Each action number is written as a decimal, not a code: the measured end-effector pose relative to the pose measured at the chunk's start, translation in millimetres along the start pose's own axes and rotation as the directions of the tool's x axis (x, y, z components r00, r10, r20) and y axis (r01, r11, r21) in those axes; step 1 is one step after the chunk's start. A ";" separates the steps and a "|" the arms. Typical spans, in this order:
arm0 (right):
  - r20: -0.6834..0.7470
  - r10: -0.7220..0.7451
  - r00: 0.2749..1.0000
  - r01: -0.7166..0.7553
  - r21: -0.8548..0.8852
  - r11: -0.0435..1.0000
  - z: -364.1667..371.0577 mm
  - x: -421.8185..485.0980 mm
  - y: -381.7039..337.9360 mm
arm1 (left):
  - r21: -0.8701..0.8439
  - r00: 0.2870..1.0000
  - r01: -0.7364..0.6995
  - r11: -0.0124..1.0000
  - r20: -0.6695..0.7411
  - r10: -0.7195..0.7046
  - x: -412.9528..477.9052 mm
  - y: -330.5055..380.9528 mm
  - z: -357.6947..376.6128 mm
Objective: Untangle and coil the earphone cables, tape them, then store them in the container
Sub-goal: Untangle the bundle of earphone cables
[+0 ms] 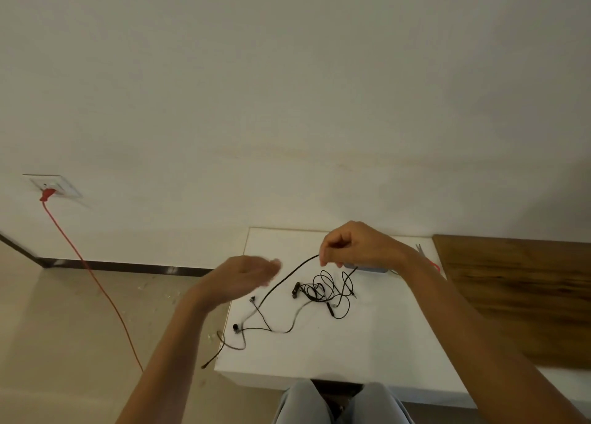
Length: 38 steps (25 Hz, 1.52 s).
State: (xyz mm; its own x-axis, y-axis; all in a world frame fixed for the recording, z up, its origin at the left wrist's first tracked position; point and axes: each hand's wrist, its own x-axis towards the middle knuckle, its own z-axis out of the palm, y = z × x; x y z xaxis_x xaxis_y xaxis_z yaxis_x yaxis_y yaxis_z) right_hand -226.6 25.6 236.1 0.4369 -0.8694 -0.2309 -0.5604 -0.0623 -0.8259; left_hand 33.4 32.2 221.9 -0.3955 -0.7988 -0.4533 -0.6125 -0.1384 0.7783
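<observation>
**One strand lifted clear of the knot**

The right hand had its fingers curled, thumb and fingertips pinching the black earphone cable near one end. It held that stretch up off the surface, probably so the strand could be followed back and told apart from the rest. From the pinch the cable ran down and to the left, taut enough to look straight.

The left hand hovered just beside that strand with its fingers relaxed and nothing in them. It was blurred, so I could not tell whether it touched the cable. It looked placed to take the line further down.

Under the right hand lay the tangle, loops piled on the white table, with no coil yet made. Looser lengths wandered towards the table's left edge, past an earbud, and one end hung over the side.

A blue object, mostly hidden behind the right wrist, sat just beyond the tangle. It may be the container, but that was unclear.
</observation>
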 end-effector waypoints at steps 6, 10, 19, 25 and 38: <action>-0.064 0.005 0.998 -0.006 -0.017 1.000 8.2 6.2 -6.1 | -0.361 0.966 -0.257 0.897 -0.097 0.238 33.7 29.7 39.5; -0.149 0.058 0.987 -0.042 0.104 0.994 2.0 -0.4 10.8 | -0.231 0.962 -0.258 0.938 -0.151 0.227 40.9 30.7 42.5; -0.274 0.166 0.947 -0.105 0.224 0.969 -23.5 -34.7 50.7 | -0.186 0.931 -0.078 0.980 -0.365 0.004 28.9 13.0 21.7; -0.298 -0.033 0.954 0.069 0.112 0.991 -19.1 -26.5 15.4 | -0.319 0.996 -0.056 0.946 0.044 0.074 35.1 46.8 43.3; -0.227 0.097 0.969 -0.079 0.087 0.993 -26.5 -27.1 37.7 | -0.360 0.968 -0.212 0.909 -0.205 0.145 54.5 54.9 43.7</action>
State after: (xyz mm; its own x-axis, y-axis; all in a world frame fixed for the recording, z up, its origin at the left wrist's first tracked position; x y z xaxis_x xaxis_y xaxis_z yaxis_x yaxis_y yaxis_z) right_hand -278.2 33.8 224.9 0.2095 -0.9598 -0.1870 -0.5294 0.0495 -0.8469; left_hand -51.7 6.7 221.0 -0.3311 -0.9134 -0.2368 -0.2264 -0.1667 0.9597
